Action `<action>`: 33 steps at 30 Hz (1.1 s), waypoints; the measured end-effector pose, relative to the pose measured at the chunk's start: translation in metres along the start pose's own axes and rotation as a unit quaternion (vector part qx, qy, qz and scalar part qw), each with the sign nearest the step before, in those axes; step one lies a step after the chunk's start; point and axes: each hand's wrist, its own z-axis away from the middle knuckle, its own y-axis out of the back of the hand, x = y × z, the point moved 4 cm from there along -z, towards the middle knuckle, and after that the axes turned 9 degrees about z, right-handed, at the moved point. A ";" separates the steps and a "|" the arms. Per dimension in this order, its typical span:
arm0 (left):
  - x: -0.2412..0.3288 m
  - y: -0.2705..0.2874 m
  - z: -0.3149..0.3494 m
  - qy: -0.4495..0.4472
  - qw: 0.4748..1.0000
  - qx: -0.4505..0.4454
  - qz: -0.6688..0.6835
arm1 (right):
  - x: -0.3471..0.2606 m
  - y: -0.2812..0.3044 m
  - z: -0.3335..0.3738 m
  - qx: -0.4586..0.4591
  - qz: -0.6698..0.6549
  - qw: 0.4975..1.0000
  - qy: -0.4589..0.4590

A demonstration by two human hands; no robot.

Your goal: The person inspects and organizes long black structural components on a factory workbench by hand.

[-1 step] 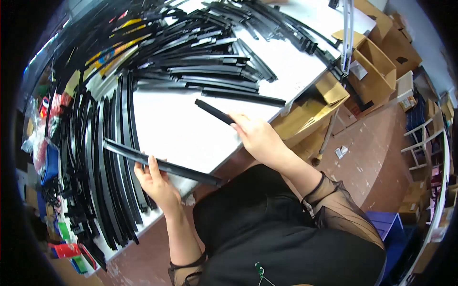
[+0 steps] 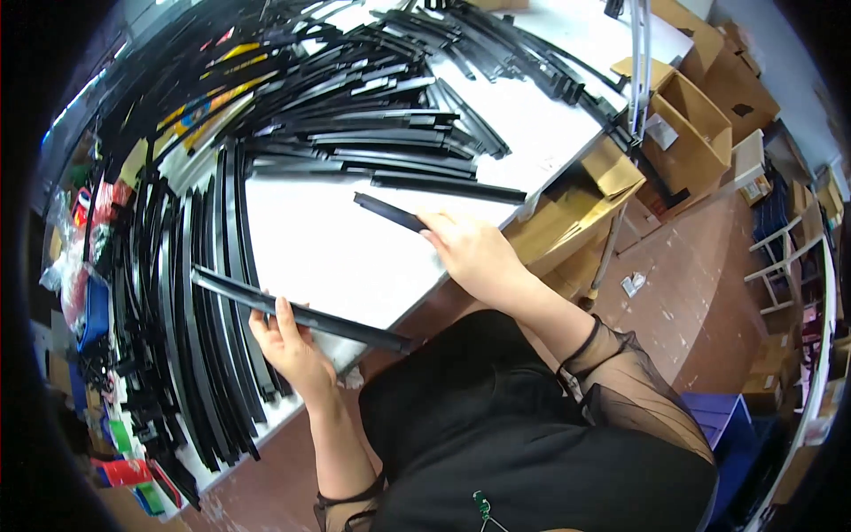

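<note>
My left hand [image 2: 292,344] grips a long black channel strip [image 2: 346,330] around its middle, thumb on top. The strip slants from the rows at the left down toward my waist. In my right hand [image 2: 474,253], a shorter-looking black strip [image 2: 387,211] is pinched near one end; its free end points to the far left over the white table [image 2: 328,230]. Part of this strip is hidden by my fingers. The two held strips are apart. Beneath the left strip's far end lies a row of long black strips [image 2: 191,310].
Heaps of black strips [image 2: 381,133] cover the far part of the table. Open cardboard boxes [image 2: 691,115] stand at the right, one of them [image 2: 567,213] against the table edge. A blue bin [image 2: 722,426] is on the floor at right. Plastic-wrapped items [image 2: 71,230] lie far left.
The strip in my right hand has shifted slightly left and down in the view. My left hand and its strip are nearly still. Both grips are the same.
</note>
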 end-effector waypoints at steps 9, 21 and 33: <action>0.003 -0.002 -0.002 -0.011 1.000 0.028 -0.004 | 0.046 0.018 -0.078 0.132 0.087 0.987 0.029; 0.005 -0.015 -0.001 0.007 0.998 0.032 -0.056 | 0.309 0.004 -0.178 0.062 0.271 0.945 -0.173; 0.008 -0.022 0.002 0.038 0.995 0.009 -0.096 | 0.298 -0.023 -0.235 -0.033 0.276 0.932 -0.231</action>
